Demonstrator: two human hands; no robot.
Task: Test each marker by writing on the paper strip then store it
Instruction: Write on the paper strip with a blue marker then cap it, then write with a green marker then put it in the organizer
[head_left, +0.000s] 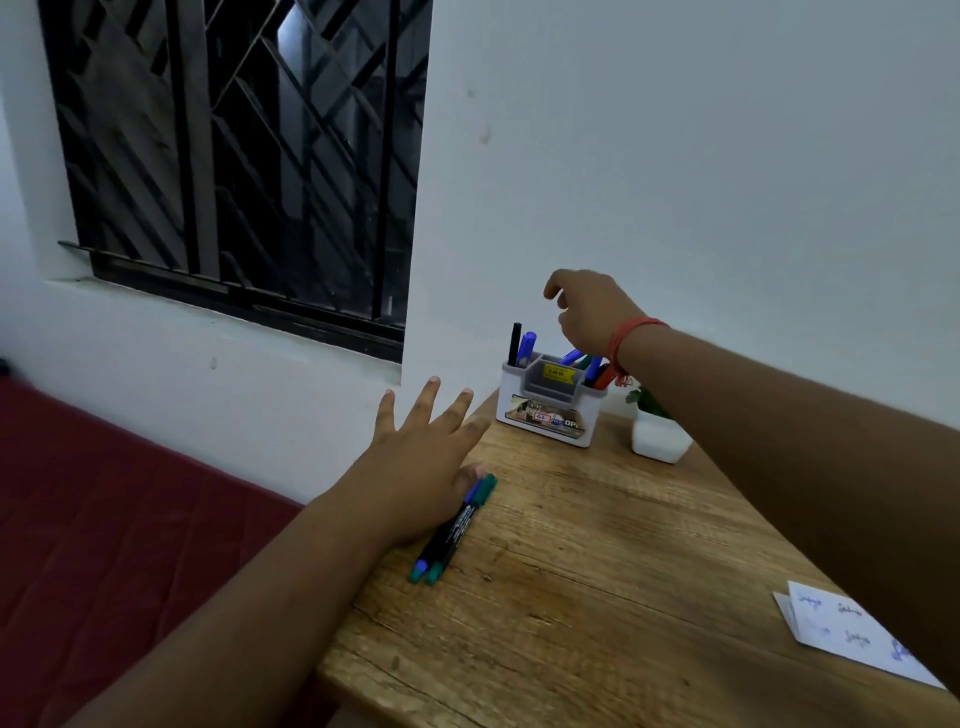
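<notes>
Two hands over wooden table (597, 597). Paper strip (852, 631) with scribbles at right edge, partly under right forearm. White organizer (548, 415) at far end, markers upright inside. Left hand (421, 462) flat, fingers spread, resting beside two markers (452, 530) lying together. Right hand (587, 312) above organizer, fingers curled downward, nothing visibly gripped.

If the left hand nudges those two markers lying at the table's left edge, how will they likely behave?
The two markers look round-barrelled and lie loose on the smooth wooden table, so they would probably roll. They sit near the left edge, so a sideways push might send them off. They appear stiff and light; the open left hand could likely lift both easily.
</notes>
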